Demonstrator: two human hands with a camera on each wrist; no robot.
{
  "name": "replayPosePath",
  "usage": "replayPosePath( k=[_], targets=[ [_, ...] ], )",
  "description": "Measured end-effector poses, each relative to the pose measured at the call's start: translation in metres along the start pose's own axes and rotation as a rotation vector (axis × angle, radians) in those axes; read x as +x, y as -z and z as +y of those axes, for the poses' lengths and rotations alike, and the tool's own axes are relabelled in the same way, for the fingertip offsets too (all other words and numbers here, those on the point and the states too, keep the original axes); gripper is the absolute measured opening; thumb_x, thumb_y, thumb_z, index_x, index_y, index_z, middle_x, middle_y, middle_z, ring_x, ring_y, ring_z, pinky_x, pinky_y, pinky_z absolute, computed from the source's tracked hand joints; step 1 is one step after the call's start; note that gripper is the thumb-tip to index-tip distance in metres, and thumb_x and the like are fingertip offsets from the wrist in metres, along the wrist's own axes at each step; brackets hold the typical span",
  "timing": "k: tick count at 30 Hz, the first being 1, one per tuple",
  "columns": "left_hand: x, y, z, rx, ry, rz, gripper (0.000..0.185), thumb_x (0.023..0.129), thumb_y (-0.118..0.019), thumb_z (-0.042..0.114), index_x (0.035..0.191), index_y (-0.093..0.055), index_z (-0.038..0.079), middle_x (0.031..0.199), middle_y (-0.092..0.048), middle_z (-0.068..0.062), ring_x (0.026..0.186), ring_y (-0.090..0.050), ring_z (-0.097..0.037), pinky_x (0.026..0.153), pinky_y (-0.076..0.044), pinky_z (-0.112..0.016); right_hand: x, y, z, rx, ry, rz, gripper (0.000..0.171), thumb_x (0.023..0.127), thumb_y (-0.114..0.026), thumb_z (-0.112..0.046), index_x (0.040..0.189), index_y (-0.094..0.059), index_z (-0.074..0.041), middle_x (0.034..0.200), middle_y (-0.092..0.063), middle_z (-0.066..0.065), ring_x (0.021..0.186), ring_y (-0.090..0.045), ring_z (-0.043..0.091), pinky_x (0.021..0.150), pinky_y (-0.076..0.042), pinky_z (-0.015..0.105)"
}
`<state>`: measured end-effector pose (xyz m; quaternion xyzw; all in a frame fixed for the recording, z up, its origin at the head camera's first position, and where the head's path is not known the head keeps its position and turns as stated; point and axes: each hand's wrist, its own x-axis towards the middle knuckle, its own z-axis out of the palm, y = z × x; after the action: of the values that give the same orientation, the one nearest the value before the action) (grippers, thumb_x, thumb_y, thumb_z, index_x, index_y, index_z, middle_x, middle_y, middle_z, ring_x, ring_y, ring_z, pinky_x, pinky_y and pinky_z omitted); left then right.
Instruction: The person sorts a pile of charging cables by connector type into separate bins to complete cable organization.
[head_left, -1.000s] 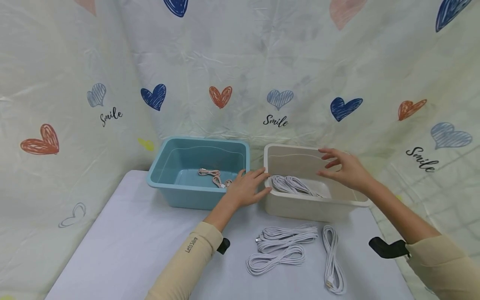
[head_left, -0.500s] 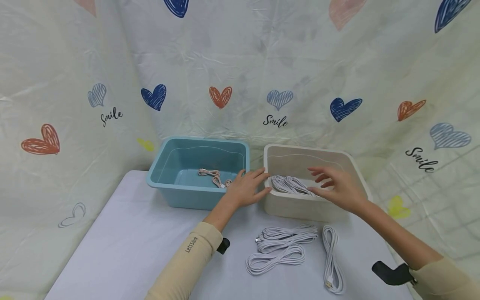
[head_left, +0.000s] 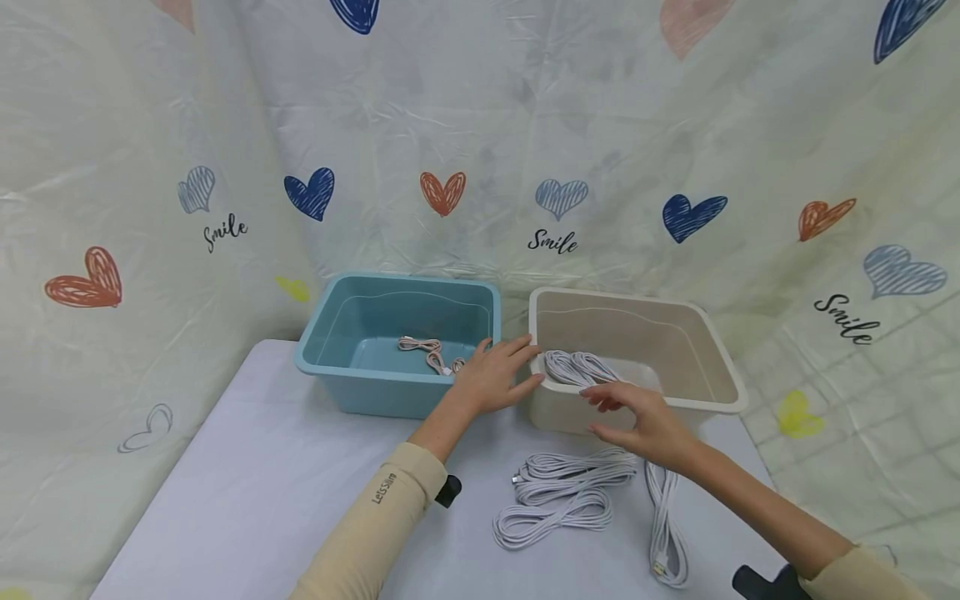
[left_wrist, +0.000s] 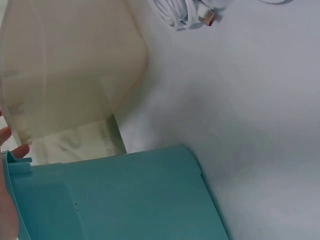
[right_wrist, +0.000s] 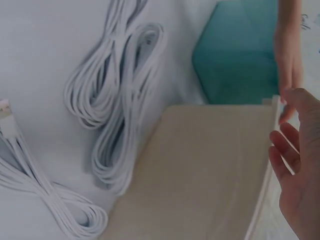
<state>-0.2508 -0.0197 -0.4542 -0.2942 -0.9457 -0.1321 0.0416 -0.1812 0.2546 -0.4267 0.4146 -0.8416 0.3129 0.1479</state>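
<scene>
Right hand (head_left: 647,427) shifted in front of beige bin (head_left: 630,329); fingers (head_left: 613,393) parted, near white cables (head_left: 573,477).

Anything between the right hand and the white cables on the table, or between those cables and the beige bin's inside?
Nothing visible stands between the right hand and those white cables. The beige bin's near wall stands between them and its inside, so they would probably need lifting over it.

The left hand (head_left: 487,379) blocks the gap between the blue plastic bin (head_left: 382,397) and the beige plastic bin (head_left: 557,412). Its right half lies open from above, while coiled white cables (head_left: 576,367) occupy the left end.
</scene>
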Motion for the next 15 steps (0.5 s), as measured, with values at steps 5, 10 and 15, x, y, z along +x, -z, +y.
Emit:
replayPosePath(
  k=[5, 10, 15],
  targets=[
    [0.0, 0.0, 0.0, 0.001, 0.004, 0.005, 0.058, 0.11, -0.046, 0.056, 0.16, -0.049, 0.027, 0.169, -0.039, 0.001, 0.151, -0.045, -0.024, 0.125, -0.03, -0.059, -0.01, -0.016, -0.001, 0.023, -0.015, -0.046, 0.05, 0.075, -0.09, 0.004, 0.121, -0.072, -0.001, 0.102, -0.076, 0.007, 0.086, -0.071, 0.016, 0.073, -0.063, 0.036],
    [0.0, 0.001, 0.001, 0.004, 0.013, -0.007, 0.058, 0.11, -0.046, 0.056, 0.16, -0.048, 0.027, 0.17, -0.039, 0.001, 0.152, -0.045, -0.023, 0.126, -0.029, -0.058, -0.021, -0.035, 0.002, 0.049, -0.021, -0.06, 0.047, 0.076, -0.09, 0.002, 0.119, -0.073, -0.001, 0.1, -0.076, 0.002, 0.084, -0.07, 0.014, 0.073, -0.061, 0.031],
    [0.0, 0.003, 0.002, -0.002, 0.015, -0.015, 0.058, 0.11, -0.046, 0.055, 0.16, -0.048, 0.026, 0.17, -0.038, 0.0, 0.152, -0.044, -0.024, 0.126, -0.028, -0.059, -0.033, -0.054, 0.006, 0.096, -0.054, -0.095, 0.044, 0.078, -0.09, 0.0, 0.119, -0.073, -0.004, 0.101, -0.076, 0.0, 0.087, -0.069, 0.008, 0.075, -0.06, 0.028]
  ],
)
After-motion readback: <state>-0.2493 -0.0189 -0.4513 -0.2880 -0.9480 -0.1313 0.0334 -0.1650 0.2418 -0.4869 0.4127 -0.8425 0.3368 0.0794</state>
